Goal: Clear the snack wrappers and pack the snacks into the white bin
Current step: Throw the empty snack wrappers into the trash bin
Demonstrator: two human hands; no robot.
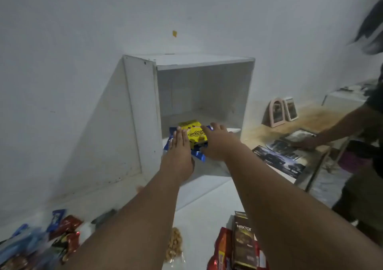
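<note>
Hands (179,145) seemingly pressing packets (193,132) in bin (142,104)

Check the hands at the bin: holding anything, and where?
No curled grip. The left hand and right hand flank the snack packet stack with straight fingers, pressing its left and right edges inside the white bin.
</note>
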